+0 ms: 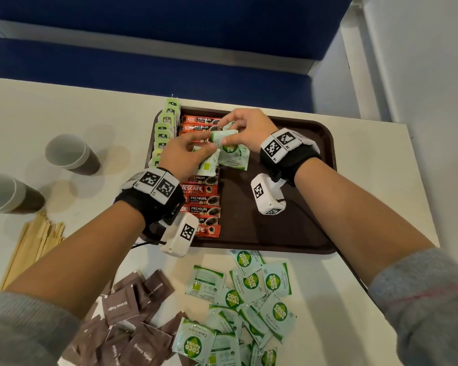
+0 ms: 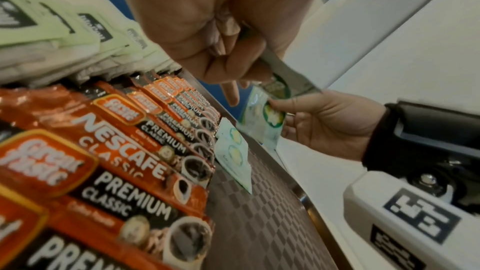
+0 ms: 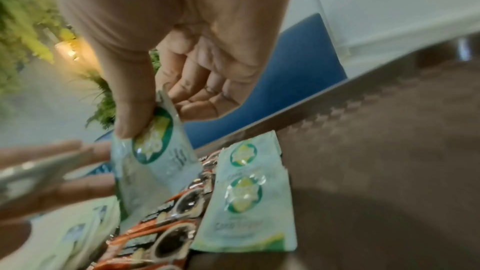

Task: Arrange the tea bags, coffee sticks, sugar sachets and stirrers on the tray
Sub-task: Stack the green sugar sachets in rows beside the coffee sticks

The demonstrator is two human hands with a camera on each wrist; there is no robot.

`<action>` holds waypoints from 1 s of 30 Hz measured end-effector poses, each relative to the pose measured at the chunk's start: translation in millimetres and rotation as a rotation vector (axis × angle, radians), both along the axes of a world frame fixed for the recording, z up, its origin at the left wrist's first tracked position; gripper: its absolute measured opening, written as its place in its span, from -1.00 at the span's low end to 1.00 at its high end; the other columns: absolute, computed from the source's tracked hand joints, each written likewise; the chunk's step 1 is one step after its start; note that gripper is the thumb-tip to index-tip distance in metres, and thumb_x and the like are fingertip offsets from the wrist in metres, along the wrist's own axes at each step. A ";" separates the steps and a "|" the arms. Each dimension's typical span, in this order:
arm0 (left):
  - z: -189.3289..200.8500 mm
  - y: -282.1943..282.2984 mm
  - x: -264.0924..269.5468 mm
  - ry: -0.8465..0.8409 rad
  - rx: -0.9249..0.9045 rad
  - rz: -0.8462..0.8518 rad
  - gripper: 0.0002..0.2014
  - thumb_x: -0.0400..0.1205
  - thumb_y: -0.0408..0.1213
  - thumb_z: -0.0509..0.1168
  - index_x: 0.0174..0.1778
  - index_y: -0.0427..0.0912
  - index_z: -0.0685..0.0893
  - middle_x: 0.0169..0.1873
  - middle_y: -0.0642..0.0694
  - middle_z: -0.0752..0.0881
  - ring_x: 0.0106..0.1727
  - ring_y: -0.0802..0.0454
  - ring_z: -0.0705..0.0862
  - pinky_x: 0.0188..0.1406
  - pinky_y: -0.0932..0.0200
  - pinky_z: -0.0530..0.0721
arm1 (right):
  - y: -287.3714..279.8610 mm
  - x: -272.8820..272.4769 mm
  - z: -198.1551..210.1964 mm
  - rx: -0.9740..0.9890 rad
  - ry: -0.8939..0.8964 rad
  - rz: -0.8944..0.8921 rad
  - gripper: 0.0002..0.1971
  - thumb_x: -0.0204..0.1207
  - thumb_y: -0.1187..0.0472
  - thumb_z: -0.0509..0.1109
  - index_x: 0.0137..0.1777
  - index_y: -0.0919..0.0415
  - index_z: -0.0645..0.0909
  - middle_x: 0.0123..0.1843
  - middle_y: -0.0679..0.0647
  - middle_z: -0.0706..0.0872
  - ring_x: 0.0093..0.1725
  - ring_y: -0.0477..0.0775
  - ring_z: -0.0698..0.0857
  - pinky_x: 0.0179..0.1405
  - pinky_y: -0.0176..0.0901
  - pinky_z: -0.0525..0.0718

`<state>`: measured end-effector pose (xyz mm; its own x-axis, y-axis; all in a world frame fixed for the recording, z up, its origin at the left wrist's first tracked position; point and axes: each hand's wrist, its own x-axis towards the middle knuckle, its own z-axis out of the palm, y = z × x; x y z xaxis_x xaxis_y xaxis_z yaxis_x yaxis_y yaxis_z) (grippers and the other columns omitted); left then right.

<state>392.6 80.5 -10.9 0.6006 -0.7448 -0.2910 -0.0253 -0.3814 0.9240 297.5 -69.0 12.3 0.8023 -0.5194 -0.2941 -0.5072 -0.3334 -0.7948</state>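
Over the brown tray (image 1: 315,143) my two hands meet. My left hand (image 1: 196,151) grips a few pale green coco sugar sachets (image 1: 209,163), seen edge-on in the left wrist view as held sachets (image 2: 288,78). My right hand (image 1: 238,128) pinches one sachet (image 1: 224,136) between thumb and fingers; the pinched sachet (image 3: 155,151) hangs just above the tray. Two sachets (image 1: 236,157) lie overlapped on the tray beside the row of red coffee sticks (image 1: 201,199). Green tea bags (image 1: 164,128) line the tray's left edge.
Loose coco sugar sachets (image 1: 249,299) and brown sugar sachets (image 1: 127,313) lie heaped on the white table in front of the tray. Wooden stirrers (image 1: 32,249) lie at the left, with two paper cups (image 1: 69,154) behind them. The tray's right half (image 3: 389,151) is bare.
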 end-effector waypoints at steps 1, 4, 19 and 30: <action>0.9 -0.8 -0.1 -0.025 -0.004 -0.027 -0.75 0.55 -0.16 0.44 0.15 0.03 0.72 -0.05 -0.08 0.80 -0.02 -0.04 0.77 0.04 -0.04 0.74 | -0.6 0.1 2.5 -0.018 0.022 0.025 -0.62 0.30 0.23 0.62 0.10 0.05 0.63 -0.23 -0.09 0.75 -0.19 -0.15 0.71 -0.08 -0.24 0.65; 2.5 -4.7 -1.2 -0.106 0.042 -0.099 -0.81 0.57 -0.15 0.41 0.09 -0.04 0.73 -0.20 0.08 0.74 -0.19 0.14 0.70 -0.16 0.22 0.67 | 2.2 3.5 7.6 -0.047 0.086 0.115 -0.47 0.28 0.24 0.63 0.24 0.09 0.55 -0.27 -0.12 0.73 -0.24 -0.20 0.70 -0.14 -0.32 0.61; -10.5 -2.8 1.3 0.006 0.076 0.055 -0.93 0.57 -0.23 0.42 -0.12 0.06 0.73 -0.11 -0.21 0.81 -0.04 -0.21 0.78 0.06 -0.23 0.73 | -13.3 -30.5 -35.5 -0.004 0.326 -0.052 -0.62 0.38 0.19 0.57 0.21 0.17 0.70 0.07 0.09 0.77 0.07 0.06 0.74 0.26 -0.04 0.65; -12.1 -3.9 2.9 -0.003 0.096 0.040 -0.94 0.57 -0.19 0.42 -0.11 0.08 0.72 -0.12 -0.19 0.81 -0.07 -0.18 0.79 0.03 -0.23 0.74 | -13.9 -25.2 -39.4 -0.130 0.413 -0.101 -0.60 0.23 0.15 0.68 0.00 0.06 0.59 0.00 0.01 0.69 0.04 0.02 0.68 0.08 -0.13 0.64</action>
<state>395.6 76.6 -22.9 0.6300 -0.6891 -0.3581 -0.0112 -0.4691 0.8831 272.2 -82.9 -27.1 0.5747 -0.6428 -0.5064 -0.8083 -0.3495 -0.4738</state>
